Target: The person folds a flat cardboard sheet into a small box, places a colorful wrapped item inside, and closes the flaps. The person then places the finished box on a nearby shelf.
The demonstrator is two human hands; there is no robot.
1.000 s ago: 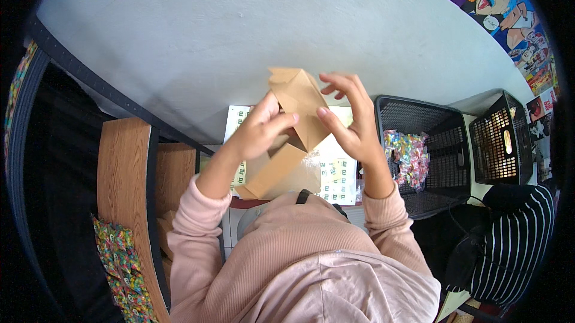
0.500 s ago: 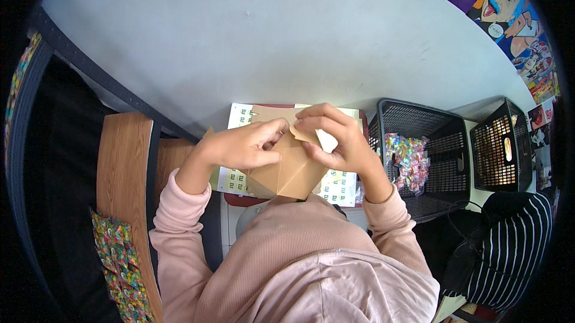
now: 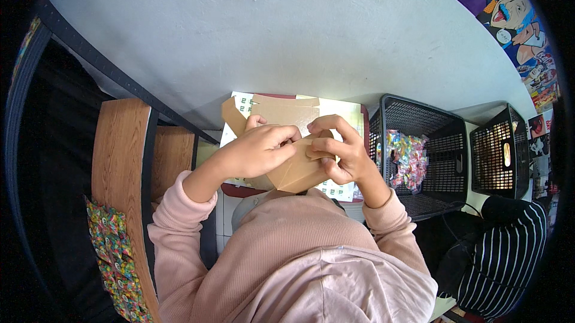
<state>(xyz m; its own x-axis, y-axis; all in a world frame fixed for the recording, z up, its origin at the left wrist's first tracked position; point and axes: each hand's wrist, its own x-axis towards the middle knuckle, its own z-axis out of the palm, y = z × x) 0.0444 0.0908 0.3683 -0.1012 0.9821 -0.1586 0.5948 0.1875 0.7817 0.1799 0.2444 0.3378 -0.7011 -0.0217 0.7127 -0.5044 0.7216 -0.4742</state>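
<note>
A brown cardboard box point(image 3: 293, 173), partly folded up, is between my hands, with creases showing on its near wall. Its wide back panel point(image 3: 287, 109) lies flat behind, and a side flap point(image 3: 233, 114) sticks up at the left. My left hand point(image 3: 254, 150) reaches over the left part of the box, fingers curled on it near the middle. With bent fingers, my right hand point(image 3: 344, 152) grips a flap at the box's right corner. Beneath the box are white printed sheets point(image 3: 342, 191) on a dark red surface point(image 3: 365, 116).
To the right stands a black plastic crate point(image 3: 440, 125) holding colourful wrapped sweets point(image 3: 407, 158). A second black crate point(image 3: 500, 149) is beyond it. Wooden shelving point(image 3: 120, 149) is at the left, with colourful packets point(image 3: 114, 257) by it. A pale wall point(image 3: 269, 35) rises behind.
The left side flap now stands out more behind my left hand. My left hand has moved right along the box, while my right hand has folded the right corner flap inward and lower.
</note>
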